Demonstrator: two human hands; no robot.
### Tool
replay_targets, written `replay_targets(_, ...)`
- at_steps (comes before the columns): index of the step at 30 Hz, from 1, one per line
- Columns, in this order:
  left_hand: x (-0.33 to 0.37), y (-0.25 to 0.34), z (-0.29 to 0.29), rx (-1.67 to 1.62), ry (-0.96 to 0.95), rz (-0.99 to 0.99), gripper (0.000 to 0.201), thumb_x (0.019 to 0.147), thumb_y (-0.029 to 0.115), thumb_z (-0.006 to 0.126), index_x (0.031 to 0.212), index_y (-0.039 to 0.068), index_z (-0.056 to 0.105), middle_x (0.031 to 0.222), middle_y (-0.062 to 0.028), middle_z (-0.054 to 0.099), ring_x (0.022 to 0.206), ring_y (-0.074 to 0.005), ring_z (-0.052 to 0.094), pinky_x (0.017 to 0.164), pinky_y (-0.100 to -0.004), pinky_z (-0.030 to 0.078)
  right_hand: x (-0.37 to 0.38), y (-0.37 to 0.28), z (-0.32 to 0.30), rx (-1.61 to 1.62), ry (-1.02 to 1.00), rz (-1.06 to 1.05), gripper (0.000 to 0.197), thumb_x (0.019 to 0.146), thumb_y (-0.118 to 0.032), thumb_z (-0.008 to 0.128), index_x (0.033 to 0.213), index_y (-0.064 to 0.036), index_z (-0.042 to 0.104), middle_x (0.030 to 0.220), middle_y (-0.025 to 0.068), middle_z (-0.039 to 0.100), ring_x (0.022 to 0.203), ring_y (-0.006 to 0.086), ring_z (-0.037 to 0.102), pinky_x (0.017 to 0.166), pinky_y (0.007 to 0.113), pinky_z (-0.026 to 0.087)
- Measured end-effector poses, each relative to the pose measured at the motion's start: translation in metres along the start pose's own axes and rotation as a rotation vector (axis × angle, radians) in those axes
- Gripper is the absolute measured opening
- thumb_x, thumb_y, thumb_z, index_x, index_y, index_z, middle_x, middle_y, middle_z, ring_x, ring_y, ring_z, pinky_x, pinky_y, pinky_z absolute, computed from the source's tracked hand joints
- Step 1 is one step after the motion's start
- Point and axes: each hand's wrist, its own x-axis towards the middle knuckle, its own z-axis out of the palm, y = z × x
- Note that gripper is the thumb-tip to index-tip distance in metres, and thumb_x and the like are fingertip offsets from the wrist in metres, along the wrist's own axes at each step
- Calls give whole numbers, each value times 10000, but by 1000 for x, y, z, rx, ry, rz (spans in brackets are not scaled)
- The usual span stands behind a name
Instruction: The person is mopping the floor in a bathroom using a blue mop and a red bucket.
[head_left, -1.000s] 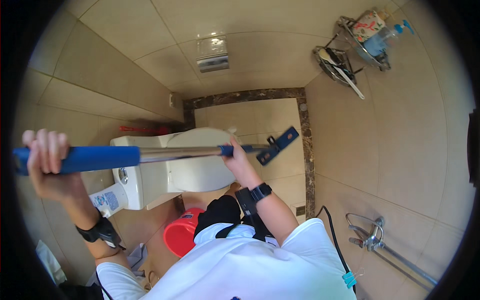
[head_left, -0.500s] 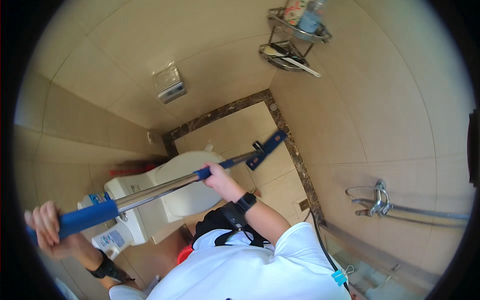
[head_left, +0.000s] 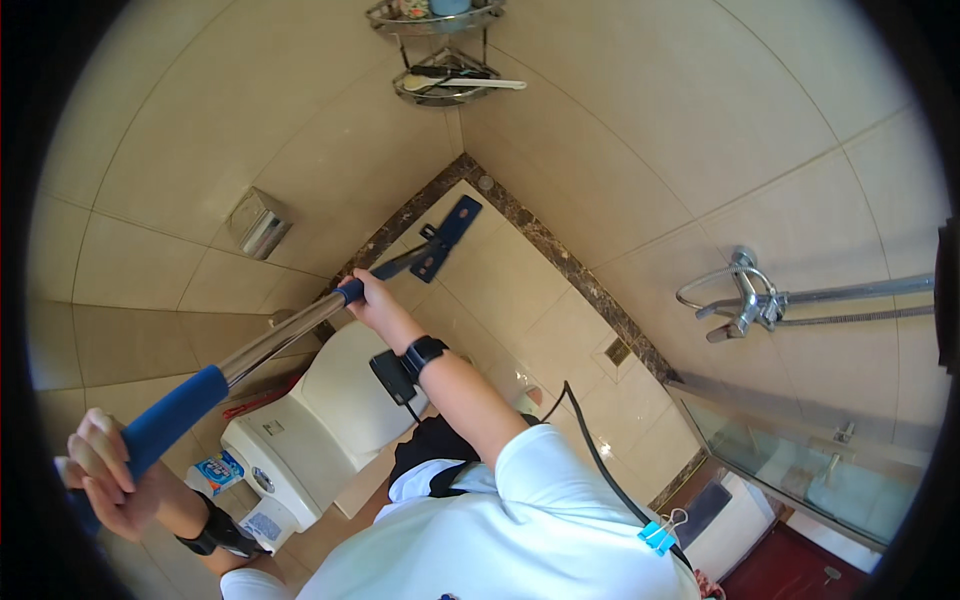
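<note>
A flat mop (head_left: 282,336) with a steel pole and blue grip slants over the toilet from lower left to upper middle. My left hand (head_left: 112,478) is closed around the thick blue foam grip at its upper end. Farther down, my right hand (head_left: 372,300) closes around the pole by a blue collar. The dark blue mop head (head_left: 447,238) hangs over the floor tiles near the far corner; no cloth pad shows on it. I cannot tell whether it touches the floor. Below the pole is the white toilet (head_left: 345,395), lid down.
Marble-edged walls meet at the far corner, under a wire corner rack (head_left: 445,90) with a white-handled brush. A shower tap (head_left: 745,300) juts from the right wall. Cleaner packages (head_left: 218,470) stand beside the toilet tank. A floor drain (head_left: 617,351) lies at right, a glass panel (head_left: 800,460) beyond it.
The view has turned to the right, so the corner, rack and toilet have shifted. Both hands keep their hold on the mop, whose head now points more toward the far corner.
</note>
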Motion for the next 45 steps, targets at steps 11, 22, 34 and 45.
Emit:
replay_targets(11,-45,-33,97,-306,62,-386,79,739,10,352,720,81,326,489,40,276,400,-36,276,449,-186,251,-186,-120,-132,81,325,-228,81,695,-31,449,759,-37,400,714,91,441,662,194,468,622,343,434)
replay_targets(22,-11,34,119,-435,-45,-301,75,710,18,402,736,35,334,530,12,274,434,-60,269,476,-199,231,-226,-112,-96,328,251,-157,159,707,1,451,830,-13,351,743,103,420,634,192,465,587,321,446)
replay_targets(34,-79,9,241,-493,-132,-382,24,761,51,377,748,62,360,511,33,259,436,-53,250,469,-197,240,-334,-202,-181,270,-25,-400,201,725,-61,492,871,20,381,862,143,441,792,224,470,715,358,431)
replay_targets(45,-103,40,309,-862,-441,-389,189,702,89,511,785,83,341,525,37,309,444,-56,303,448,-172,275,-760,-373,-191,-1007,2302,-2398,274,645,5,469,909,40,404,854,178,436,835,308,423,762,365,321)
